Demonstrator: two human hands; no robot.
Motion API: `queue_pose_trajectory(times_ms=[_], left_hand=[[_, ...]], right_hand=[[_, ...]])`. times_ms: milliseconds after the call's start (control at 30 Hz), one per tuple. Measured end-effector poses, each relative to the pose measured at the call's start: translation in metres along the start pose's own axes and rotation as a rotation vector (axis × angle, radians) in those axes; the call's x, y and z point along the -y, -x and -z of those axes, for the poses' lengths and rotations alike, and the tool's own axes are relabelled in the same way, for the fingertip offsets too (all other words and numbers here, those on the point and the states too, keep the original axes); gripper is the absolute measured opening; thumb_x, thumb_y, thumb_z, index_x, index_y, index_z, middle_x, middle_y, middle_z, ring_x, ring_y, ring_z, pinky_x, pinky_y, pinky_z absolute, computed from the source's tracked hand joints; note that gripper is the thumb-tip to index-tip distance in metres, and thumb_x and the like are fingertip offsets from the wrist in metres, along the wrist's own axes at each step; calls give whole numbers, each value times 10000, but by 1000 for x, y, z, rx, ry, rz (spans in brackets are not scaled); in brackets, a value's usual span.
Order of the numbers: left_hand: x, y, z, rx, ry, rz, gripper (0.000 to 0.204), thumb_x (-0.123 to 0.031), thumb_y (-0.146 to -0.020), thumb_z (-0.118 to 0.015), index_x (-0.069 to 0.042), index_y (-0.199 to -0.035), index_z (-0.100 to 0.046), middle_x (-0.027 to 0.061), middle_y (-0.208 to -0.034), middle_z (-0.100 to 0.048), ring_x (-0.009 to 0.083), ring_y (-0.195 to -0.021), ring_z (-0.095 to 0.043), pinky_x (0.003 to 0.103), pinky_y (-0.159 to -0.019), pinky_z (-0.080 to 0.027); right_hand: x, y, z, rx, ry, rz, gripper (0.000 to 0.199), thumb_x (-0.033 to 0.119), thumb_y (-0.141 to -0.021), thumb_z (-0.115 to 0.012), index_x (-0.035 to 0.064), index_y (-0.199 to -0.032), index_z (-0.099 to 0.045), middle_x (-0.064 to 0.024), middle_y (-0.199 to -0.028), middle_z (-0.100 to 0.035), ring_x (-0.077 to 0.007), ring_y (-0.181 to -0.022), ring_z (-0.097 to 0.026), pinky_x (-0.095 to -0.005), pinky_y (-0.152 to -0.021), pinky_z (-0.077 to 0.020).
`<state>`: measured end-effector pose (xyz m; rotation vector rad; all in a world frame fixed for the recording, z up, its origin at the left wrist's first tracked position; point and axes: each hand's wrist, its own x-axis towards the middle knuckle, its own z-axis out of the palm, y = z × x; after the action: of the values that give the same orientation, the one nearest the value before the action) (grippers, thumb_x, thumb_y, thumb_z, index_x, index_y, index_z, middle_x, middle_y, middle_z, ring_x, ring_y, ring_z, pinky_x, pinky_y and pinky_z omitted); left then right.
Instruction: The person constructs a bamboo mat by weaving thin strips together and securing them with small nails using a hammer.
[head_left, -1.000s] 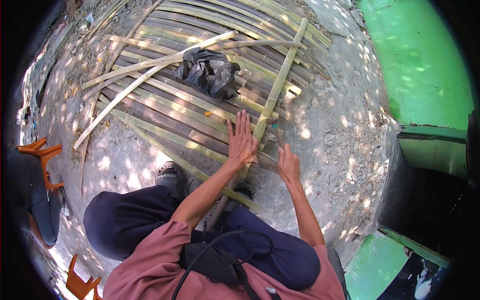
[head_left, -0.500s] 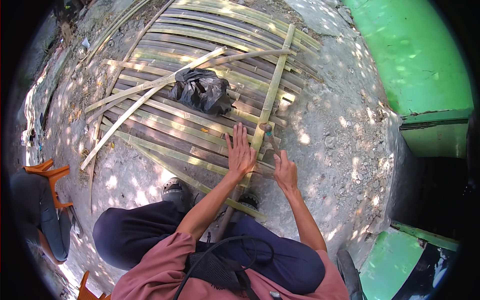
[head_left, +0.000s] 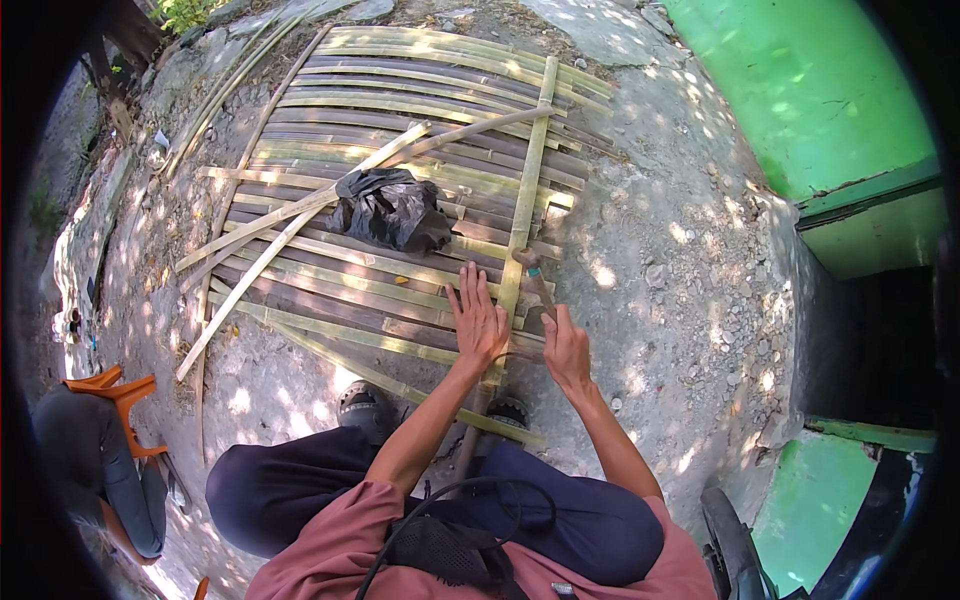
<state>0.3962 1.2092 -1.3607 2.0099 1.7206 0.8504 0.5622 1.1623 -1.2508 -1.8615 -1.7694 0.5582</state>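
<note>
My right hand grips the handle of a hammer, whose head touches or hovers just over a long bamboo crosspiece. That crosspiece lies across the right ends of many bamboo slats laid side by side on the ground. Flat on the slats, with fingers stretched out, rests my left hand, just left of the crosspiece. Whether a nail stands under the hammer head is too small to tell. A crumpled black plastic bag lies on the slats beyond my left hand.
Loose bamboo strips cross the slats at the left. Green painted panels stand at the right beside gravelly ground. Another person's leg and an orange plastic chair are at the lower left.
The view has shifted, so the slats and bag appear a little lower and the chair further right. Both hands keep nearly the same place on the bamboo; the hammer is still at the crosspiece.
</note>
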Motion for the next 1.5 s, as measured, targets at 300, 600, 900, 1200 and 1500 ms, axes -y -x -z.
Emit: queue_pose_trajectory(times_ms=[300, 600, 900, 1200, 1500], left_hand=[[-4, 11, -1, 6, 4, -8, 778, -217, -936, -587, 96, -1608, -350, 268, -1768, -249, 453, -1668, -176, 683, -1332, -54], [-3, 4, 5, -27, 22, 2, 750, -201, -936, -589, 81, -1593, -363, 264, -1760, -262, 451, -1664, -186, 684, -1332, -65], [8, 2, 9, -23, 34, -19, 727, -222, -967, -583, -58, -1649, -392, 230, -1772, -261, 445, -1665, -190, 719, -1317, -70], [4, 6, 10, 127, -41, -149, 749, -353, -1013, -609, -272, -1721, -380, 209, -1784, -245, 446, -1658, -197, 790, -1274, -60], [3, 5, 8, 187, -81, -169, 703, -415, -1077, -572, -272, -1730, -352, 200, -1771, -269, 408, -1672, -192, 848, -1231, -54]], right_hand=[[-19, 10, -4, 139, 198, -67, 235, 264, -1145, -555, 34, -1110, -525, -296, -746, -669, -537, -717, -684, -624, -578, -467], [14, 5, 2, -181, -96, 115, 230, 259, -1154, -534, 32, -1120, -538, -302, -758, -663, -538, -734, -685, -605, -584, -470], [4, 52, -29, -25, -137, -182, 341, 333, -1163, -502, 2, -1121, -570, -277, -728, -654, -539, -695, -661, -556, -592, -479], [-51, 124, -21, -265, -461, -525, 362, 398, -1187, -470, 85, -1031, -565, 27, -683, -487, -56, -523, -471, -260, -456, -381], [-52, 164, -27, -316, -560, -600, 324, 324, -1186, -464, 56, -1030, -555, 32, -681, -457, -65, -543, -431, -290, -491, -362]])
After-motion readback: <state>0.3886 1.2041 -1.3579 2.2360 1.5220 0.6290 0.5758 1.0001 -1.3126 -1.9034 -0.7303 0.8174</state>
